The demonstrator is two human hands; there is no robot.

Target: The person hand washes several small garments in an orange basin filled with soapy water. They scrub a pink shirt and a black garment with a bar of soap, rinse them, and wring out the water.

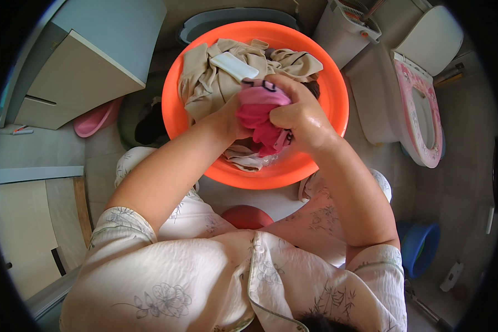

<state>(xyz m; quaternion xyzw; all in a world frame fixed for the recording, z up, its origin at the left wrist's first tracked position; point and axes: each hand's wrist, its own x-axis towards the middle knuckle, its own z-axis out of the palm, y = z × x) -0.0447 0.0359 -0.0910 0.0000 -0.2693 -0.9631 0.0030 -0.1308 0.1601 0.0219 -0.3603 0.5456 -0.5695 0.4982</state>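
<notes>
Both hands hold a wet pink cloth (262, 108) with dark markings, bunched up over an orange plastic basin (338, 103). My left hand (235, 116) grips its left side, the fingers largely hidden behind the fabric. On the right, my right hand (305, 112) has its thumb and fingers curled around the cloth. Beige garments (216, 89) fill the far and left parts of the basin, and a white bar (234, 66), perhaps soap, lies on them. Below the hands, a pale cloth (245, 159) rests near some suds at the basin's near side.
Behind the basin stands a grey tub (236, 14). A toilet with a pink seat (429, 124) and a pale bin (336, 33) are at right, a cabinet (83, 79) and pink basin (97, 120) at left. A blue bucket (429, 251) stands lower right.
</notes>
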